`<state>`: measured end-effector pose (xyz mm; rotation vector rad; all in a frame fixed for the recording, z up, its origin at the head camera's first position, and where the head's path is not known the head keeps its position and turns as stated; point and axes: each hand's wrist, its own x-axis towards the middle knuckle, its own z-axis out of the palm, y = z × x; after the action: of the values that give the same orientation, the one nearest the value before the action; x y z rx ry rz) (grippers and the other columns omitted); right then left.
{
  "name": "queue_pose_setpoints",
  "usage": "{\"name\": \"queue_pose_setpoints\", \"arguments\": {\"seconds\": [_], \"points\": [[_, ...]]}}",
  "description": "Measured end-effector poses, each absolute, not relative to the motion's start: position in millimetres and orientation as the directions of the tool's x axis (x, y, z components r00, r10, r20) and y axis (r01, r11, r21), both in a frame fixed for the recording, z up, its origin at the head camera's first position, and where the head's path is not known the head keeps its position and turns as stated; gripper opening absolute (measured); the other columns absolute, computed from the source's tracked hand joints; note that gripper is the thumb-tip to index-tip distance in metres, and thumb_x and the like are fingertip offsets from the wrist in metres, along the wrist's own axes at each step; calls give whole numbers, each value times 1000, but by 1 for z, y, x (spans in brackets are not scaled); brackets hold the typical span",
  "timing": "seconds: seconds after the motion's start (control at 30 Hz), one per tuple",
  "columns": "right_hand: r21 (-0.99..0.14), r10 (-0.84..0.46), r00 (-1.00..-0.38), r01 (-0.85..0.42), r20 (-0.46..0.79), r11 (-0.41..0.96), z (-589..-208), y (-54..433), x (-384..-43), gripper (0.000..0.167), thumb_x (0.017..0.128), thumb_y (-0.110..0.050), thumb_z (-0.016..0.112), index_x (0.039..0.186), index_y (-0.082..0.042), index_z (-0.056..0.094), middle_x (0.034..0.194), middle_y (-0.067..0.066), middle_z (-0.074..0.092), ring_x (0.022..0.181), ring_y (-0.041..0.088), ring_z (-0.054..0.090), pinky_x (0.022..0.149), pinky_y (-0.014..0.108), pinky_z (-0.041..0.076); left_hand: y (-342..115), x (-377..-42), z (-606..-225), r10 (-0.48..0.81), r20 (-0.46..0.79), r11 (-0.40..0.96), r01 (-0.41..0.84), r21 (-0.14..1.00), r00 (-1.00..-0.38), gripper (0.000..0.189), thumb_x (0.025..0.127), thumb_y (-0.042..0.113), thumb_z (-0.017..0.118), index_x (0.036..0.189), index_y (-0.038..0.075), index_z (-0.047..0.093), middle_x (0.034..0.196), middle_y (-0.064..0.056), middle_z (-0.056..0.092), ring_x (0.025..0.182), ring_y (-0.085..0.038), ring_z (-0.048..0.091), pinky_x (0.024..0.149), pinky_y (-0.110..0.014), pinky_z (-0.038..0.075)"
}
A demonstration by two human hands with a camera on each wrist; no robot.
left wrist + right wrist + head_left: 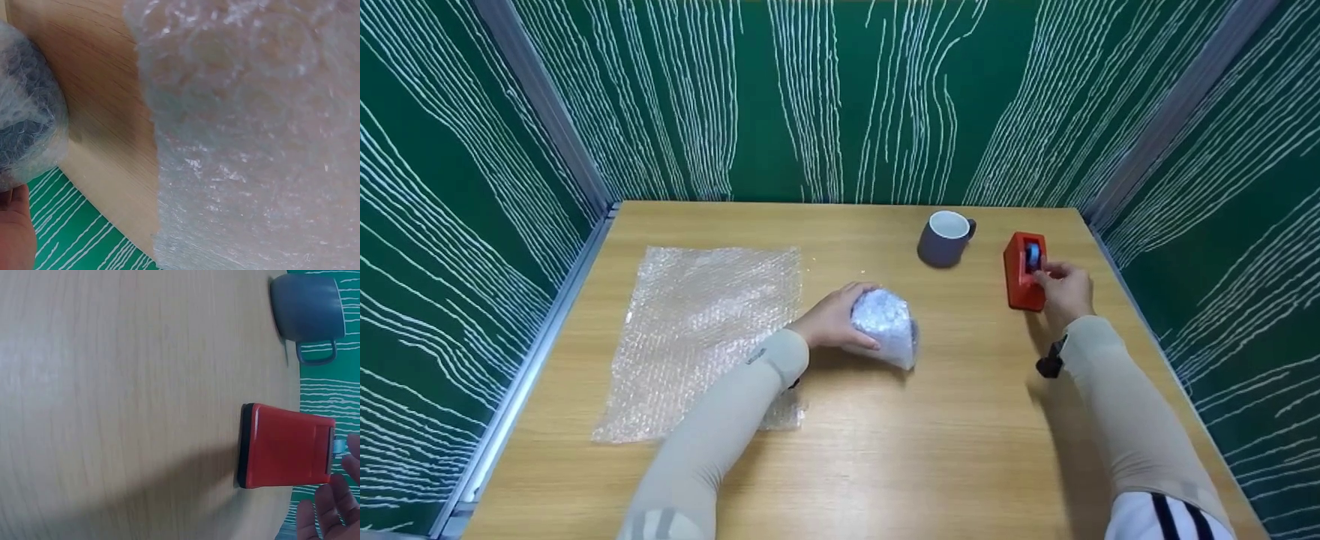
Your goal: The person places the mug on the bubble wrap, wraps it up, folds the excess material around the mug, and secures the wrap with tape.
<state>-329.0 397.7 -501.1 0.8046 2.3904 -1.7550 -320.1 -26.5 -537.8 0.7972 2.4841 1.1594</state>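
Note:
My left hand grips a bundle of bubble wrap above the middle of the table. Through the clear layers in the left wrist view, something dark shows inside the bundle; its shape is mostly hidden. On the right stands a red tape dispenser with a blue roll of tape. My right hand is at the dispenser's front, thumb and forefinger pinching the tape by the roll. In the right wrist view, the fingers are partly cut off by the frame edge.
A flat sheet of bubble wrap lies on the left of the wooden table, partly under my left forearm. Toward the back stands a dark grey mug, white inside, its handle to the right. Green panels with white lines enclose the table.

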Motion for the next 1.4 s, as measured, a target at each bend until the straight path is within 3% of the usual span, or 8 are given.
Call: {"name": "queue_pose_setpoints", "arguments": {"seconds": [0.1,0.47,0.7,0.8,1.03,1.23,1.4], "points": [[-846,373,-848,479,-376,236,-498,395,-324,53,116,-20,52,166,-9,41,173,17,38,148,31,43,133,47,36,-26,-319,-539,589,-35,521,347,780,-808,114,76,37,102,168,17,38,167,-5,49,154,-29,48,132,-48,37],[-821,358,-835,516,-418,244,-502,400,-325,54,117,-26,46,167,-7,37,172,18,38,149,31,42,133,46,36,-25,-318,-537,584,-45,520,331,788,-811,113,76,38,101,168,19,38,166,-3,50,154,-27,48,132,-48,38],[-826,419,-845,475,-332,303,-528,416,-344,33,114,-28,55,140,-9,61,141,7,57,122,15,54,110,28,53,-25,-319,-539,616,-1,516,403,756,-787,110,77,39,100,166,17,40,165,-6,51,153,-29,49,131,-46,38],[-833,439,-817,504,-373,230,-510,402,-334,28,115,-25,54,138,-10,60,139,5,55,124,17,52,111,28,53,-25,-319,-539,611,-14,517,386,764,-791,110,77,39,100,166,19,40,166,-5,50,154,-28,49,132,-46,38],[-846,435,-784,526,-443,86,-493,390,-327,29,116,-23,52,142,-14,57,146,5,51,133,20,46,126,37,44,-26,-319,-539,610,-7,506,383,773,-792,112,75,36,101,167,18,39,167,-6,49,154,-28,49,132,-45,37],[-854,389,-800,516,-456,61,-508,406,-337,27,115,-28,53,141,-19,56,149,3,47,137,20,44,125,35,43,-28,-321,-540,609,17,508,407,759,-793,114,74,33,102,167,11,39,167,-9,49,153,-30,49,132,-44,37],[-855,400,-812,506,-426,115,-510,413,-340,42,115,-32,52,154,-16,50,160,7,43,144,24,39,132,40,35,-29,-321,-540,605,2,503,383,775,-797,115,75,33,102,168,12,38,168,-9,48,154,-32,48,132,-47,36]]}}
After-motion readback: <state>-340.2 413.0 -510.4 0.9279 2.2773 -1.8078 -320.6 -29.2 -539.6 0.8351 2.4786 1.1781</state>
